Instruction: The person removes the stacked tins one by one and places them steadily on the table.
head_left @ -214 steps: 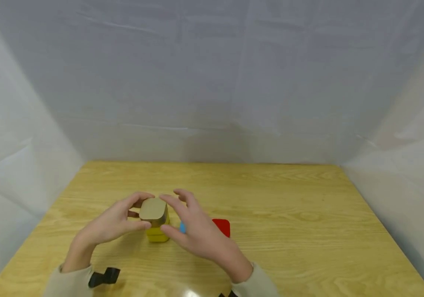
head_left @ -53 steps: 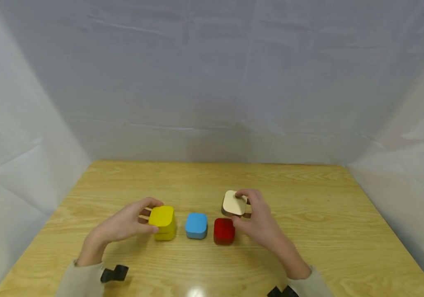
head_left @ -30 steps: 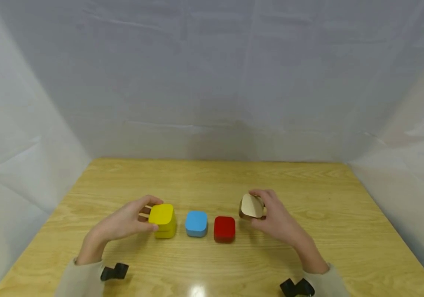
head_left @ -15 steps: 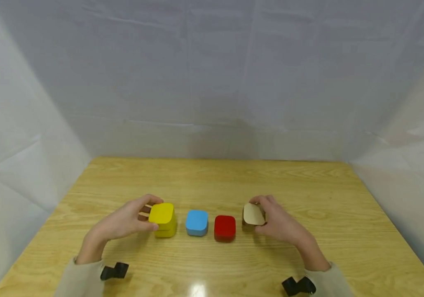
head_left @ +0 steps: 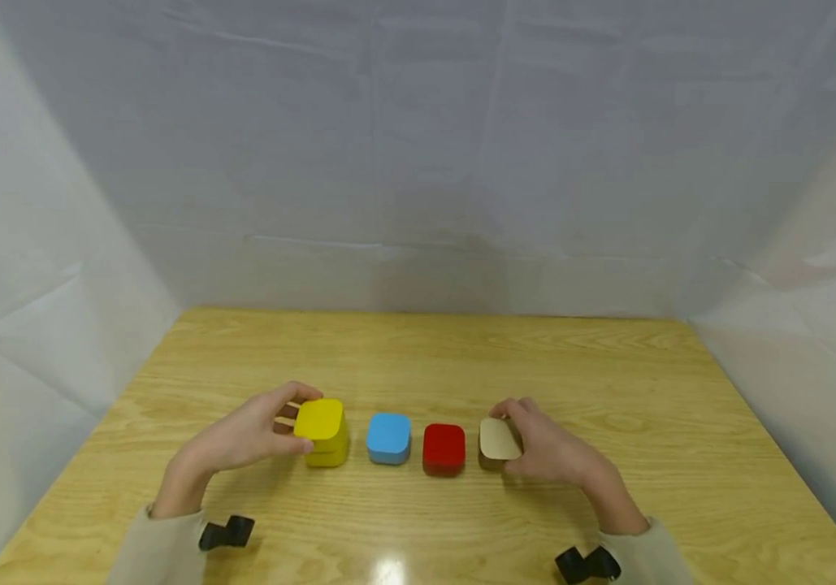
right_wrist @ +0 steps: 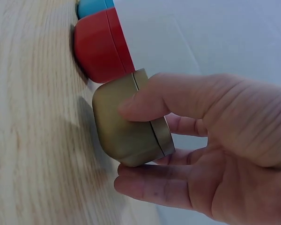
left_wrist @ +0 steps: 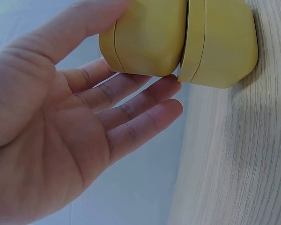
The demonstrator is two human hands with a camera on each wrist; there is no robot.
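Head view is showing a person working at a wooden table (head_left: 608,382), with four small rounded boxes lying in a row near the front edge. The right hand (head_left: 552,451) is pinching a tan box (head_left: 498,439) at the right end of the row, just beside a red box (head_left: 443,448); the right wrist view is showing the thumb (right_wrist: 178,101) curling over one side of the tan box (right_wrist: 126,119) and the fingers (right_wrist: 154,185) pressing from the other, with its rounded bottom resting on or just above the wood, right next to the red box (right_wrist: 103,44). The left hand (head_left: 242,439) is gripping a yellow box (head_left: 321,431) at the left end, thumb on the near side and fingers behind; in the left wrist view its upper half (left_wrist: 147,37) is sitting slightly askew on the lower half (left_wrist: 222,44), while the fingers (left_wrist: 140,117) are lying fairly straight against it. A blue box (head_left: 388,437) is standing between yellow and red.

Setting the tan box down well probably means keeping the pinch light, lowering it flat, keeping it from nudging the red box, and matching the spacing of the others before letting go. The yellow box's loose top likely wants steadying, not squeezing.
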